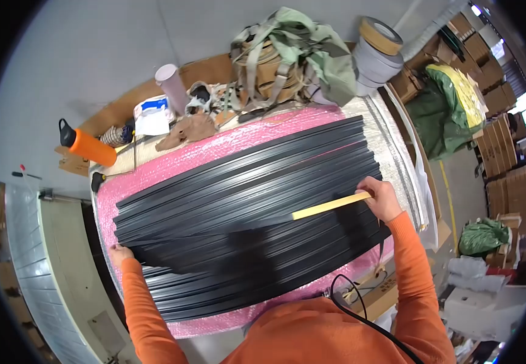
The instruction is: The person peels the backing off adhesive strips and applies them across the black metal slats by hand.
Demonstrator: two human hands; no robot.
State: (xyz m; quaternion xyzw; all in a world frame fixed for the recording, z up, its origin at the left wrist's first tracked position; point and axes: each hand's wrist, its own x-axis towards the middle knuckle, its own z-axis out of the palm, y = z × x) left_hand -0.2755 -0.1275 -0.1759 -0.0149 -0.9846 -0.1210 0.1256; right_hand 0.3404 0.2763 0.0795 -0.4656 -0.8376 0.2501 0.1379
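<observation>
Long black ribbed profiles (214,188) lie side by side across pink bubble wrap (147,173). At their right end my right hand (379,198) pinches the end of a yellow strip (329,206). The strip stretches left and downward over the profiles and meets a thin black strip (238,225), which continues toward the left ends. There my left hand (120,253) is closed at the profiles' edge, with its fingertips by the black strip's end. What exactly the left fingers hold is too small to make out.
Along the back edge stand an orange bottle (96,147), a pinkish cylinder (172,87), a green canvas bag (311,54) and stacked tape rolls (378,54). A screwdriver (99,180) lies at the left corner. A black cable (366,318) crosses near my body. Cardboard boxes (513,188) are stacked at right.
</observation>
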